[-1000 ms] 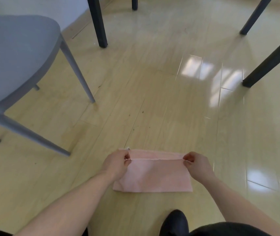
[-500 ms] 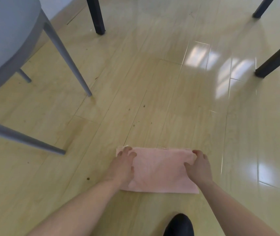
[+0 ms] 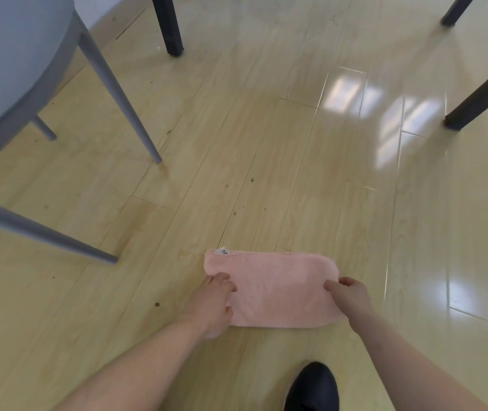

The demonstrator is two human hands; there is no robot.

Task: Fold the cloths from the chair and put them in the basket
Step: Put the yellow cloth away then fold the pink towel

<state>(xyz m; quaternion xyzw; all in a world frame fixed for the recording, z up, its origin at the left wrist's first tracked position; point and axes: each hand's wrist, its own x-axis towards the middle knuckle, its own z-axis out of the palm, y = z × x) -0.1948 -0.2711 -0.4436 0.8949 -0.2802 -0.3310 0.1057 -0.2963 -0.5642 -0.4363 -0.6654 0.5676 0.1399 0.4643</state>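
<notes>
Now both hands [image 3: 213,301] [image 3: 348,296] grip folded pink cloth [image 3: 278,287] on floor [image 3: 266,161]

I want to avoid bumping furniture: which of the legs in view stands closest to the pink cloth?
The grey chair leg that slants in from the left and ends just left of the pink cloth. The black legs stand much farther back.

A glossy pale wood-plank floor [image 3: 266,143] carries a folded pink cloth [image 3: 278,289], lying flat. Beyond the cloth to its left stand the grey chair legs [image 3: 124,108]; black table legs [image 3: 170,28] stand farther beyond it; a black shoe [image 3: 314,387] rests nearer than it
</notes>
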